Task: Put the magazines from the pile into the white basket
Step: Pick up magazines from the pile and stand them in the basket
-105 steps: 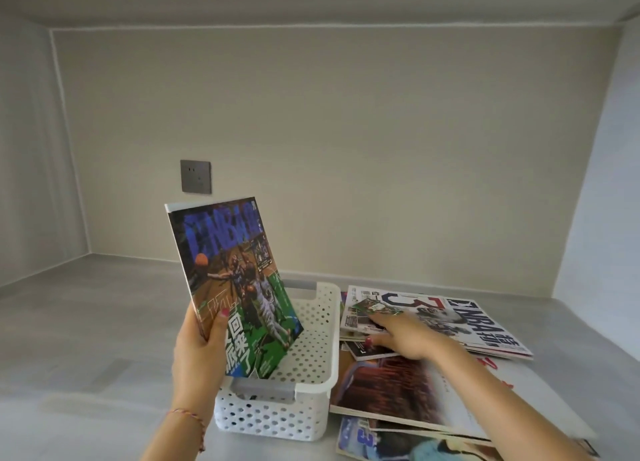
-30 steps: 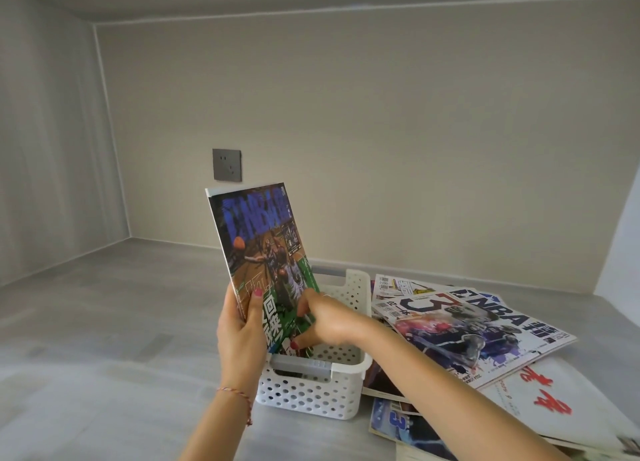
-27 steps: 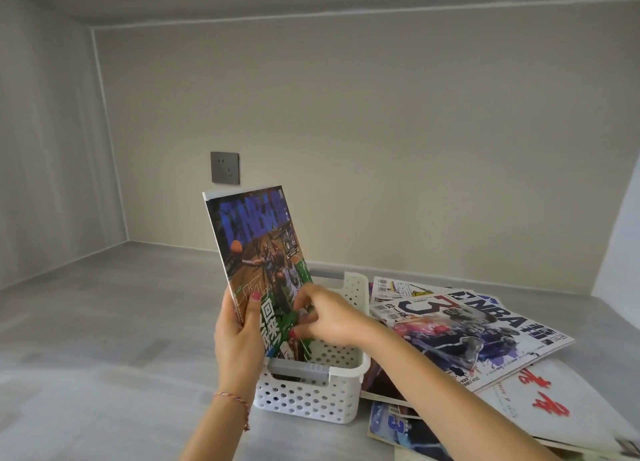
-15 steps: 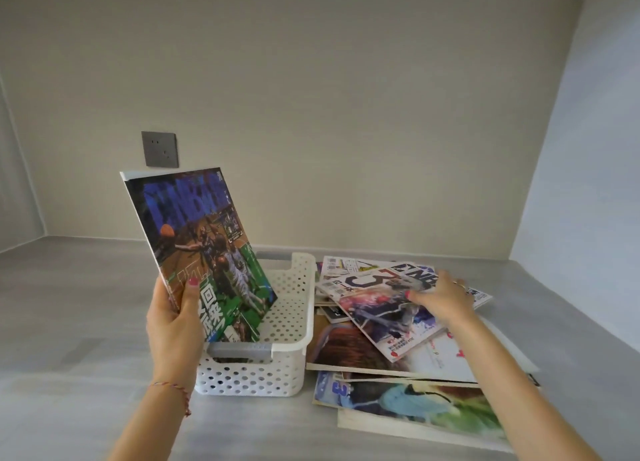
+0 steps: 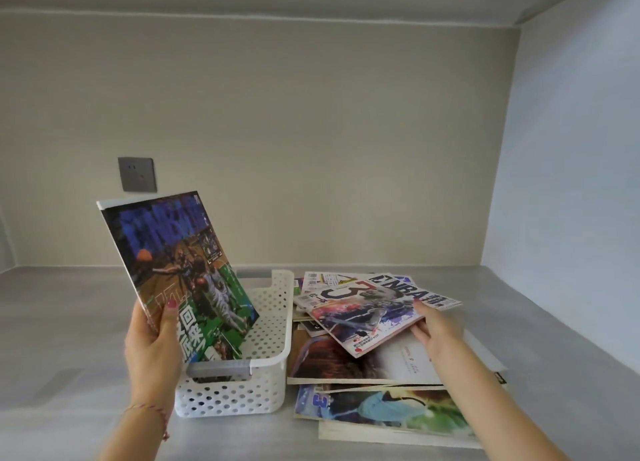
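A white perforated basket (image 5: 273, 325) stands on the grey surface at centre. My left hand (image 5: 154, 346) grips a basketball magazine (image 5: 180, 273) upright, tilted left, its lower end inside the basket. To the right lies a spread pile of magazines (image 5: 367, 367). My right hand (image 5: 436, 329) holds the right edge of the top magazine (image 5: 370, 308), a white NBA cover with a large "3", lifted a little off the pile.
A grey wall socket (image 5: 137, 174) sits on the back wall above the basket. A side wall (image 5: 568, 183) closes the space on the right. Bare grey surface (image 5: 62, 322) stretches left of the basket.
My right hand left the upright magazine, moved right to the pile and took the top magazine by its edge. My left hand keeps the upright magazine in the basket.
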